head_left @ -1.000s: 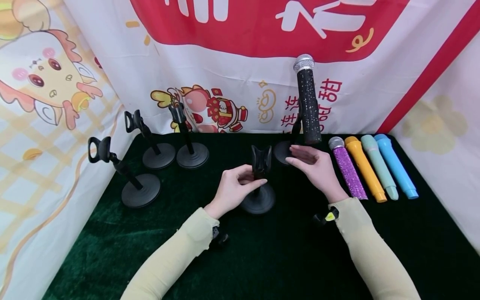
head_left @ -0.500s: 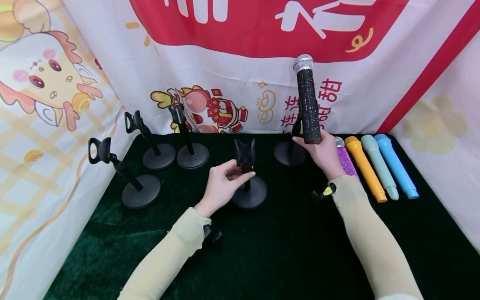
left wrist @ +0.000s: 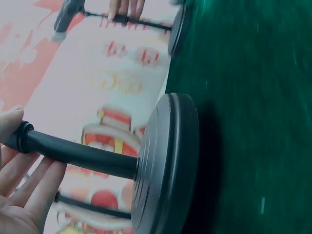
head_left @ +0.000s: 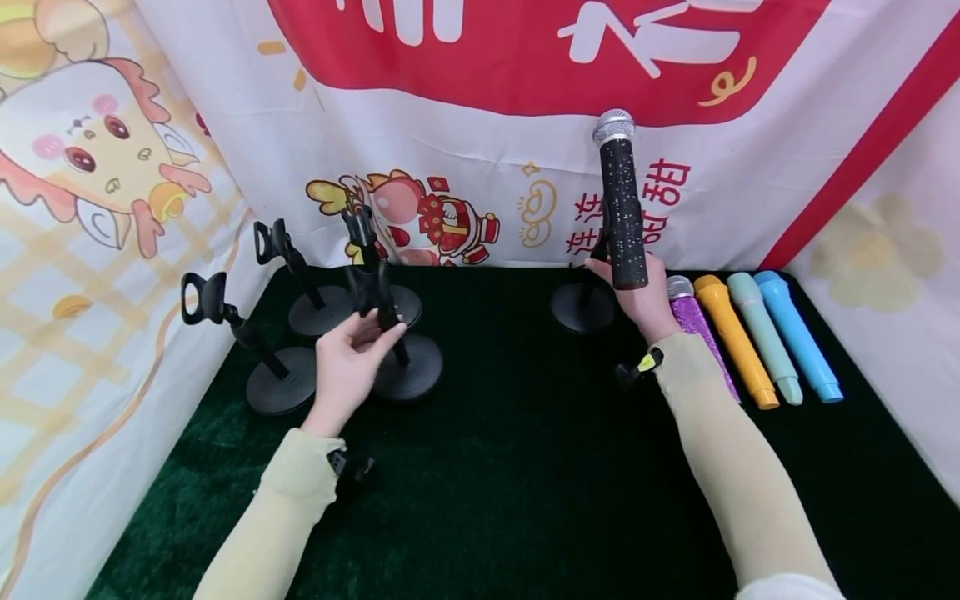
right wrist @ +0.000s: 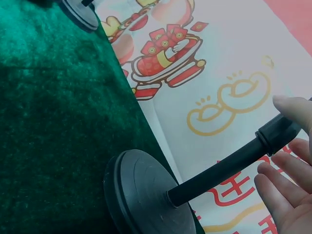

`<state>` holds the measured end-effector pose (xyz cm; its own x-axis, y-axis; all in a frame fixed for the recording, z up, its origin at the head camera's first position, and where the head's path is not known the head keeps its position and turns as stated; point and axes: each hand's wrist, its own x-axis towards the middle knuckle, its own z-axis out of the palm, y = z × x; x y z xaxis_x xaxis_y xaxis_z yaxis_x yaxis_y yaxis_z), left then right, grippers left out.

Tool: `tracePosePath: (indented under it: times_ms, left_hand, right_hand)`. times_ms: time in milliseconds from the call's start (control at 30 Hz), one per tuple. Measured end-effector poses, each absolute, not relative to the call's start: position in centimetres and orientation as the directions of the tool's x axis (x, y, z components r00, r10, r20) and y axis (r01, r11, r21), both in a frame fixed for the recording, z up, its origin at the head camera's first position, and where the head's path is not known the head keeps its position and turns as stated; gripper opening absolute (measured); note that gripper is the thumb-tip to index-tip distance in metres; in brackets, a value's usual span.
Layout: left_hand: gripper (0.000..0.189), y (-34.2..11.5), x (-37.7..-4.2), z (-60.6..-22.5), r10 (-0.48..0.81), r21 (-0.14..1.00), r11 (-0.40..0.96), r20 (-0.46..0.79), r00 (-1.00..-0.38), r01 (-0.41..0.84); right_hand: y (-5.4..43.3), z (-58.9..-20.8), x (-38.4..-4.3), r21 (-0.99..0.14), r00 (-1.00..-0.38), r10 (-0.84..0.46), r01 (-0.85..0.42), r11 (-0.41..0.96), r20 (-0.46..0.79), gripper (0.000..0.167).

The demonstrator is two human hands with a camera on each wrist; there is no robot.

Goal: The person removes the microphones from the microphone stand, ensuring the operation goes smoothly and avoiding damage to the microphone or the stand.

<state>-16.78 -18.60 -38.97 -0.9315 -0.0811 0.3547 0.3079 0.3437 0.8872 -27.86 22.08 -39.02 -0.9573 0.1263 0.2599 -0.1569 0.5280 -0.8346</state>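
Note:
In the head view my left hand pinches the pole of a black microphone stand, its clip holding nothing. The left wrist view shows the thumb and fingers around the upper pole, above the round base; whether that base touches the cloth I cannot tell. At the right, my right hand grips another stand, whose clip carries a black speckled microphone with a silver head, tilted upward. In the right wrist view, thumb and fingers lie about the collar of its pole.
Left of my left hand are two stands, a front one and a rear one; a third is partly hidden behind the held stand. Purple, orange, pale green and blue microphones lie rightward on green cloth.
My left hand has moved its stand leftward, close to the other stands. My right hand has gone from beside the right stand to gripping its pole behind the black microphone.

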Motion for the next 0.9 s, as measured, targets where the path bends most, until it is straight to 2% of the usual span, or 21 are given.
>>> tracePosePath:
  times_ms: [267,467,667,900]
  left_hand:
    - [0.038,-23.2,-17.8,-41.4,-0.135,0.857,0.439,0.362,-0.922,0.272]
    - [0.038,-24.1,-17.9,-42.0,-0.136,0.84,0.466,0.377,-0.916,0.277]
    - [0.04,-24.7,-18.1,-42.3,-0.142,0.835,0.467,0.396,-0.907,0.291]
    - [0.042,-25.1,-18.2,-42.3,-0.152,0.842,0.47,0.372,-0.916,0.264]
  right_hand:
    - [22.0,-39.0,-28.1,-0.836,-0.949,0.151,-0.16,0.525,0.277,0.05]
    - [21.9,-38.9,-28.2,-0.85,-0.952,0.138,-0.172,0.499,0.274,0.053]
    - [21.8,-38.9,-28.0,-0.848,-0.952,0.147,-0.162,0.504,0.27,0.048]
    - [21.8,-38.8,-28.0,-0.859,-0.96,0.165,-0.118,0.498,0.227,0.056]
